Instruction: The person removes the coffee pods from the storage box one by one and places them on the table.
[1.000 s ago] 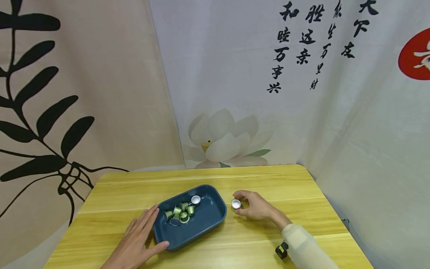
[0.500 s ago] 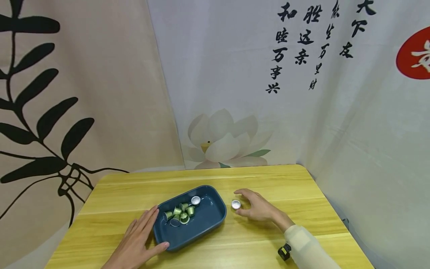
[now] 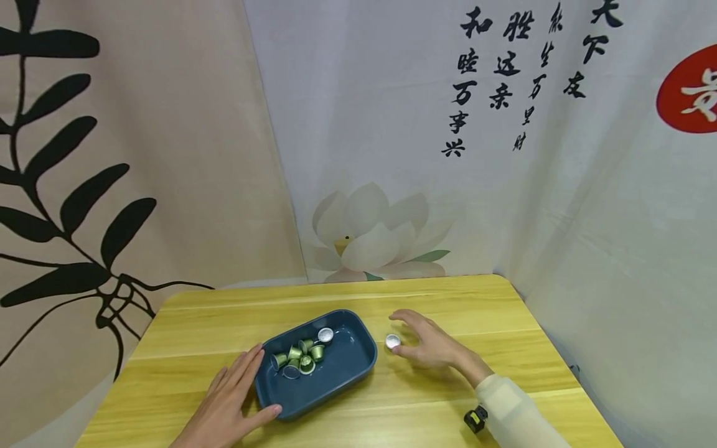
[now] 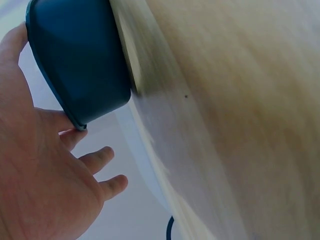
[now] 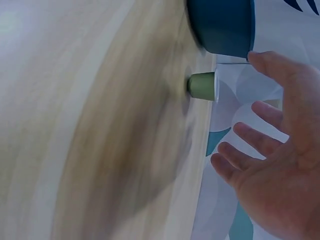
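My left hand [image 3: 226,398] rests with outstretched fingers on the left end of a dark blue tray [image 3: 342,367], its thumb at the near rim. The left wrist view shows thumb and fingertips at the rim of the tray [image 4: 80,60]. Several green coffee capsules [image 3: 306,364] with silvery lids lie in its left half. One more coffee capsule [image 3: 393,341] stands on the table just right of the tray, foil side up. My right hand [image 3: 431,342] is around this capsule [image 5: 202,86] with fingers and thumb spread, holding nothing; the thumb tip is close beside it in the head view.
The wooden table [image 3: 448,292] ends at a printed cloth backdrop [image 3: 381,124] behind, and more cloth hangs to both sides. A small black and yellow device [image 3: 475,419] sits at the right wrist.
My right index finger and thumb have spread apart slightly, away from the capsule, which stays standing on the table. The left hand and the tray have not visibly moved.
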`<state>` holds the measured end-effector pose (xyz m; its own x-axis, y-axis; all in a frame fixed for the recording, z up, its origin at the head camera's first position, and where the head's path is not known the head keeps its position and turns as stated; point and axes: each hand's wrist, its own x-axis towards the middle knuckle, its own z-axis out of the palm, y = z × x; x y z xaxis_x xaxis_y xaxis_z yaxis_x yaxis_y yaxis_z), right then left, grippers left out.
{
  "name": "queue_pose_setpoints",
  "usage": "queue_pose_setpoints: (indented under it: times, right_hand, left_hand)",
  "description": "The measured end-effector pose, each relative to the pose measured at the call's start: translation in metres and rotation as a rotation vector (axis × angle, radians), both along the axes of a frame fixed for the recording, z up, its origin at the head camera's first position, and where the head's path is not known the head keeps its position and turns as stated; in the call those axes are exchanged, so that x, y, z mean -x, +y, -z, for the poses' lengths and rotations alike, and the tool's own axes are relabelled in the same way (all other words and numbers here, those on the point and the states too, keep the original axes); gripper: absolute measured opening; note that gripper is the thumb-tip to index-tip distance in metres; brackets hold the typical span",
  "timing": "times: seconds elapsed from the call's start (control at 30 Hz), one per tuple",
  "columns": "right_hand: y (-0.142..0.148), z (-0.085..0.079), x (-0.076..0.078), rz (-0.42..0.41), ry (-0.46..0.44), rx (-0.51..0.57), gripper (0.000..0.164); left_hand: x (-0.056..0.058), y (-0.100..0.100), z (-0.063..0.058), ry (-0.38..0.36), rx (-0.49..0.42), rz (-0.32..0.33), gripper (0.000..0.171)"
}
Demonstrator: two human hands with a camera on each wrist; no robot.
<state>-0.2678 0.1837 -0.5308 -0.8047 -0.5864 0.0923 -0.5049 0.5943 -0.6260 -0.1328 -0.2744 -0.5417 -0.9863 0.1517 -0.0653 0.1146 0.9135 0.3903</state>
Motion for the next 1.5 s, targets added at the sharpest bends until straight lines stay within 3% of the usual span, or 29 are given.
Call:
queue_pose_setpoints:
  times: [0.4,0.8,1.2,1.5]
  right_hand:
    - [-0.011,-0.018,0.000,-0.015,0.000,0.011,0.078]
    - [-0.043,-0.041,0.001,-0.080,0.053,-0.004,0.080]
    - [-0.078,-0.052,0.001,-0.164,0.070,-0.062,0.076]
    - [-0.100,-0.049,0.005,-0.214,0.075,-0.136,0.072]
  left_hand:
    - [0.000,0.001,0.000,0.000,0.002,-0.005,0.129]
    - [0.000,0.000,-0.001,-0.015,-0.005,-0.008,0.130]
    - [-0.001,-0.001,-0.001,-0.005,-0.019,-0.001,0.128]
    - [-0.001,-0.002,-0.002,-0.010,-0.011,-0.001,0.129]
